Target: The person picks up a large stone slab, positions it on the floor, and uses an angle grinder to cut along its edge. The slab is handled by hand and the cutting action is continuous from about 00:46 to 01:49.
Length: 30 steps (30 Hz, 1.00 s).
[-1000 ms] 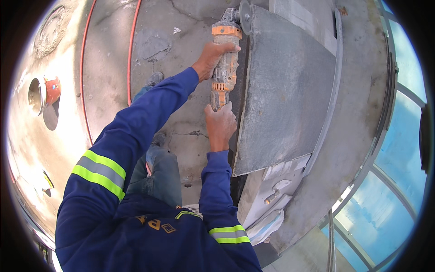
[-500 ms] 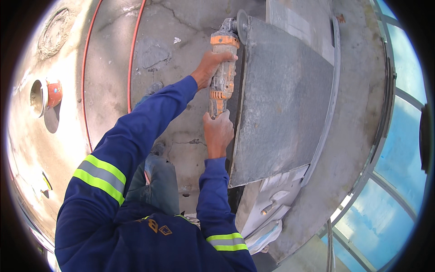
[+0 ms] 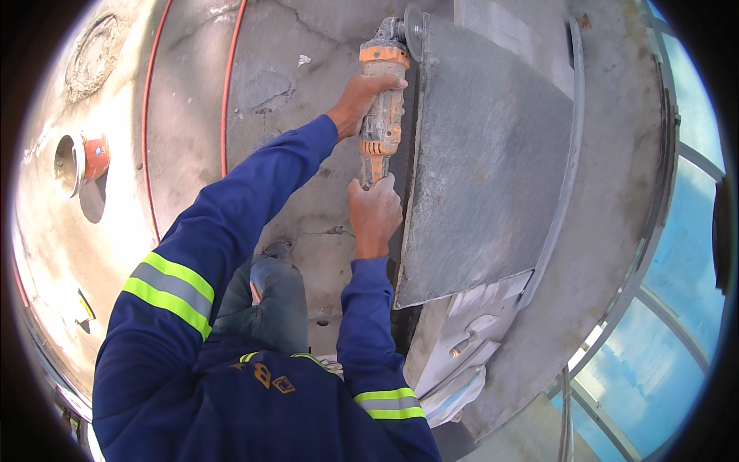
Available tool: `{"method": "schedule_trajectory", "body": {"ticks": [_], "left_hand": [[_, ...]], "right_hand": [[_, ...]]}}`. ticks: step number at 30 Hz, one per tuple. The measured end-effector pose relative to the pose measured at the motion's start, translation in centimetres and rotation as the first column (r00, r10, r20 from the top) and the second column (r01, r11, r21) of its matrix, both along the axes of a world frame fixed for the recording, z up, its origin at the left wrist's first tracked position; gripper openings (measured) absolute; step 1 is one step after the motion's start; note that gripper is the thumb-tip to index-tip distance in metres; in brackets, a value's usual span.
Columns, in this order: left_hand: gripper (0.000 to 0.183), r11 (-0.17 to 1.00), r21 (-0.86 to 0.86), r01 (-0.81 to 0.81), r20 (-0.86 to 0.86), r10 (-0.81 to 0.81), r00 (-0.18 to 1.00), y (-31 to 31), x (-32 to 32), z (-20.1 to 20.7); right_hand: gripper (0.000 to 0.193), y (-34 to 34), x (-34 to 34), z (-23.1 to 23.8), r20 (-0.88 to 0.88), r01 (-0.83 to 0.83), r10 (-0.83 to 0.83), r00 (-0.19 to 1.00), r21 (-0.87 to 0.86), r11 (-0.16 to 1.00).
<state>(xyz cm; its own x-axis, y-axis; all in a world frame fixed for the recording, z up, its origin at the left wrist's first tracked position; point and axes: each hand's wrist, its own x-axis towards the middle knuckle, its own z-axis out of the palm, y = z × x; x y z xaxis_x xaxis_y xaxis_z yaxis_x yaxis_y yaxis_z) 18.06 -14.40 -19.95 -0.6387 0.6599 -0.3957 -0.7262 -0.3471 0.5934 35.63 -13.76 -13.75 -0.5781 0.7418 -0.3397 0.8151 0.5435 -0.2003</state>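
Observation:
A dusty orange and grey angle grinder [image 3: 382, 108] is gripped in both hands. My left hand [image 3: 363, 100] wraps round its body just behind the head, the thumb lying across the top. Farther back, my right hand [image 3: 375, 212] closes round the rear handle. The grinder's round disc [image 3: 413, 32] stands on edge at the far left corner of a large grey stone slab [image 3: 493, 162]. Whether the disc touches the slab's edge I cannot tell. The slab lies flat to the right of the grinder.
Pale boards [image 3: 454, 331] lie under the slab, with a long metal strip [image 3: 566, 177] along its right side. Two red hoses [image 3: 229, 85] cross the concrete floor on the left, near a red bucket [image 3: 95, 156] on its side. Framed blue-tinted panes [image 3: 677, 269] curve along the right.
The whole view has shifted slightly, the slab's near edge now sitting higher. Both hands keep their hold, and the grinder stays by the slab's far left corner.

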Motion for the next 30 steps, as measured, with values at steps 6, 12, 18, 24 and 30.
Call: {"method": "schedule_trajectory", "body": {"ticks": [6, 12, 18, 24, 30], "left_hand": [[0.043, 1.000, 0.002, 0.001, -0.006, -0.001, 1.000, -0.5, 0.5, 0.0], [0.041, 0.999, 0.031, -0.010, 0.030, 0.009, 1.000, -0.7, 0.9, 0.0], [0.040, 1.000, 0.015, -0.007, 0.006, 0.007, 1.000, -0.9, 1.3, 0.3], [0.042, 1.000, -0.016, -0.011, -0.013, 0.011, 1.000, -1.3, 1.3, 0.2], [0.041, 0.999, 0.000, -0.034, -0.003, 0.034, 0.999, -0.7, 1.1, 0.0]], "right_hand": [[0.042, -0.4, 0.7, 0.2, -0.012, -0.015, 0.015, 1.000, 0.005, 1.000], [0.044, -0.5, 1.1, 0.0, 0.002, -0.006, 0.006, 1.000, 0.007, 1.000], [0.046, -0.6, 1.7, 0.4, 0.001, -0.009, 0.009, 1.000, -0.006, 1.000], [0.045, -1.0, 1.5, 0.0, 0.006, -0.006, 0.006, 1.000, 0.003, 1.000], [0.043, -0.2, 1.2, -0.2, 0.003, -0.020, 0.020, 1.000, 0.004, 1.000]]}}
